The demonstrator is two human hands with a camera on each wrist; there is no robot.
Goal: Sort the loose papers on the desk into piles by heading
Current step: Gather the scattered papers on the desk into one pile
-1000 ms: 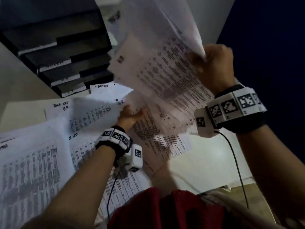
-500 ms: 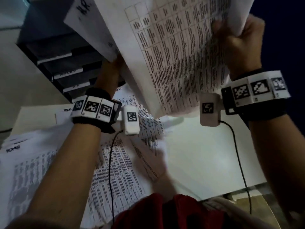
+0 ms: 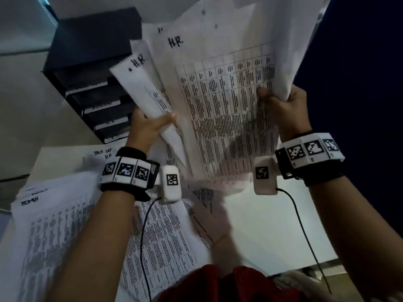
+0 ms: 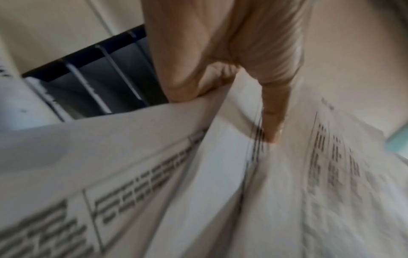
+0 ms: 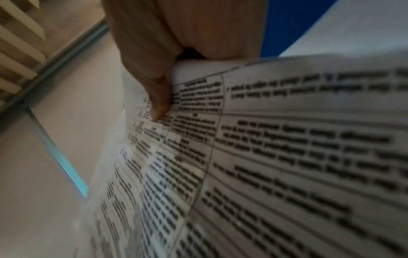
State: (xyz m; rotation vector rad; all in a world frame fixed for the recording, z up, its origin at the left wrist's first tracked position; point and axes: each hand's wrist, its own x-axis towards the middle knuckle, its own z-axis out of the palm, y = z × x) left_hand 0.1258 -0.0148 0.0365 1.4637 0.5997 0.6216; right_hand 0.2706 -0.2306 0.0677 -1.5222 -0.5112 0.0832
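A sheaf of printed table sheets headed "H.R." (image 3: 218,105) is held up in the air above the desk. My right hand (image 3: 281,103) grips its right edge, thumb on the front; the right wrist view shows the thumb (image 5: 159,97) pressed on the print. My left hand (image 3: 150,125) pinches a bent sheet also headed "H.R." (image 3: 144,83) at the sheaf's left side; its thumb (image 4: 271,122) lies on the paper. On the desk below lie a pile headed "ADMIN" (image 3: 54,225) at the left and a sheet marked "TASK LIST H.R." (image 3: 102,154).
A black stacked letter tray (image 3: 91,83) with labelled shelves stands at the back left of the white desk (image 3: 272,225). More printed sheets (image 3: 170,232) lie under my left forearm. A dark blue wall (image 3: 359,62) is at the right. Red clothing (image 3: 218,284) shows at the bottom.
My left hand left the desk papers, rose and took hold of the left side of the raised sheaf. The sheaf turned so the "H.R." headings face me.
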